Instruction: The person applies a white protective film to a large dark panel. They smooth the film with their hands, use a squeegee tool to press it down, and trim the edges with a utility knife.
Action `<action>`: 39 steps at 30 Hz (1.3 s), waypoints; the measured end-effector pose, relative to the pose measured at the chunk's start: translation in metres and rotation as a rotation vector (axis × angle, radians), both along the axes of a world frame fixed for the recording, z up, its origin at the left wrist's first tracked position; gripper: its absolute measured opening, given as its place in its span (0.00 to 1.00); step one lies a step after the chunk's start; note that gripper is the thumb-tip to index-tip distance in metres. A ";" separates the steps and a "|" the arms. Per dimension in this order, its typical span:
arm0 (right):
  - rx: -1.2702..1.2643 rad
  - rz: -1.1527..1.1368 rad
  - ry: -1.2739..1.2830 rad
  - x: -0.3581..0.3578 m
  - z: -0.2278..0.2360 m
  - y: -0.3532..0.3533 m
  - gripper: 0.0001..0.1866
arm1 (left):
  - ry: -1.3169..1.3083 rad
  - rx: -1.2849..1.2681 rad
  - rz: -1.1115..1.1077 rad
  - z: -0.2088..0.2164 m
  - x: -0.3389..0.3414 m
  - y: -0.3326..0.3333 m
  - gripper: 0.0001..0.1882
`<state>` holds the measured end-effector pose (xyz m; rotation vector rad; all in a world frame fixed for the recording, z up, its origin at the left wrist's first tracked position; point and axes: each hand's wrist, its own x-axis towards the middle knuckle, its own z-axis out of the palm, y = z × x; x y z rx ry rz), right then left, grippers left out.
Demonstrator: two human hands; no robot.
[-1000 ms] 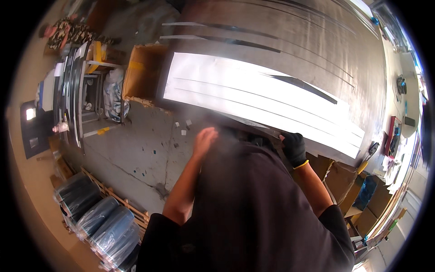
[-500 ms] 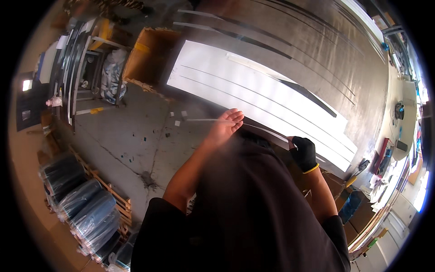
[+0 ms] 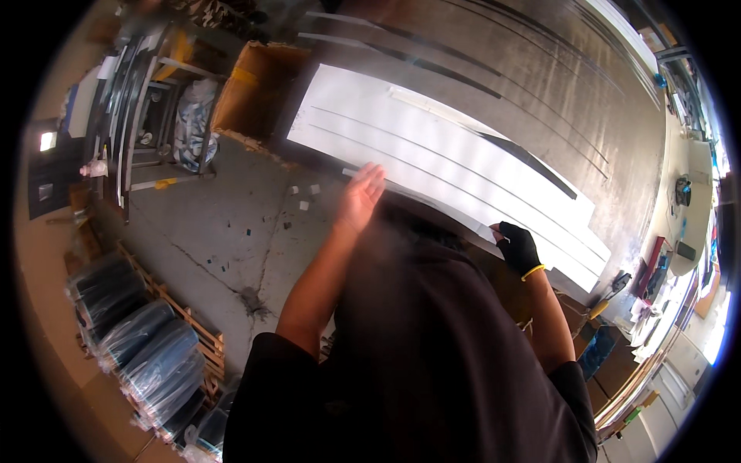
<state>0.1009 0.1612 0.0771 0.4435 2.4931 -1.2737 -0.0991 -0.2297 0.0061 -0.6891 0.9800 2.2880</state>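
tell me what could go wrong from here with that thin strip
The left hand is bare beside the thin strip, so it might get nicked if the edge is sharp; sharpness can't be judged here.
The strip runs long between it and the gloved right hand, so it could bend or slip.
It lies close along the white sheet, so it might catch or shift that.

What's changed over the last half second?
The left hand moved left and away from the body; the left end of the pale strip swung up toward the near edge of the table. The right hand stays at the strip's right end; the white sheets look unmoved.
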 end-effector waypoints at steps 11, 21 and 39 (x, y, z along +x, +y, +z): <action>0.171 0.062 0.030 -0.012 -0.023 0.008 0.08 | 0.121 -0.388 -0.168 -0.002 -0.029 -0.031 0.24; 0.541 0.108 0.272 -0.016 -0.007 -0.006 0.14 | 0.142 -0.507 -0.259 -0.001 -0.035 -0.033 0.24; -0.127 0.166 0.135 -0.211 -0.005 -0.234 0.23 | 0.300 -0.211 -0.304 0.043 -0.041 -0.040 0.24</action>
